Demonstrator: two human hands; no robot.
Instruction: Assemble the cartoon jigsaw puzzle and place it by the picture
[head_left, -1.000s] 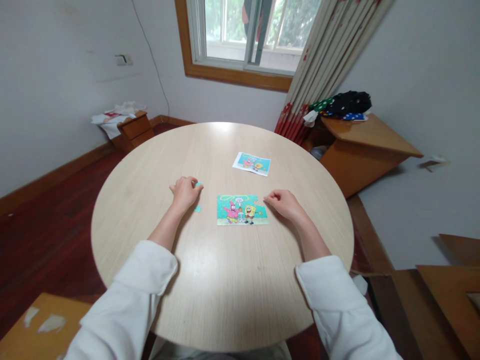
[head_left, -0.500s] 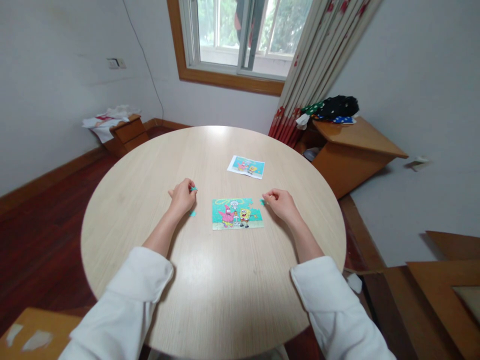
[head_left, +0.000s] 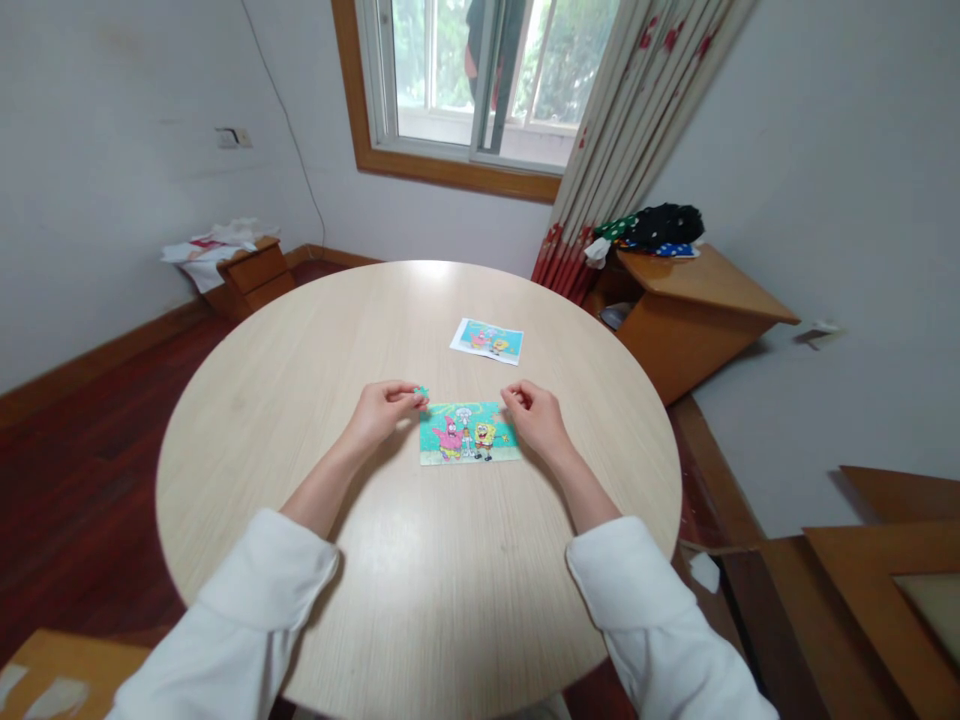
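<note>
A nearly filled jigsaw puzzle (head_left: 465, 440) with pink, white and yellow cartoon characters on teal lies flat on the round table (head_left: 450, 580). My left hand (head_left: 382, 412) pinches a teal puzzle piece (head_left: 421, 391) just above the puzzle's upper left corner. At the upper right corner is my right hand (head_left: 534, 415), its thumb and forefinger pinched together over a small gap in the picture. The teal piece those fingers had is mostly hidden by them now. Behind the puzzle lies a printed sheet (head_left: 487, 341) with the same picture.
Beyond the table are a window (head_left: 480, 80) and a patterned curtain (head_left: 637, 130). A wooden cabinet (head_left: 690, 300) with dark cloth on top stands at the right. On the far left, papers lie on a small wooden drawer unit (head_left: 259, 275).
My left hand has moved right with its piece, up to the puzzle's upper left corner. My right hand has shifted left, from beside the puzzle onto its upper right corner.
</note>
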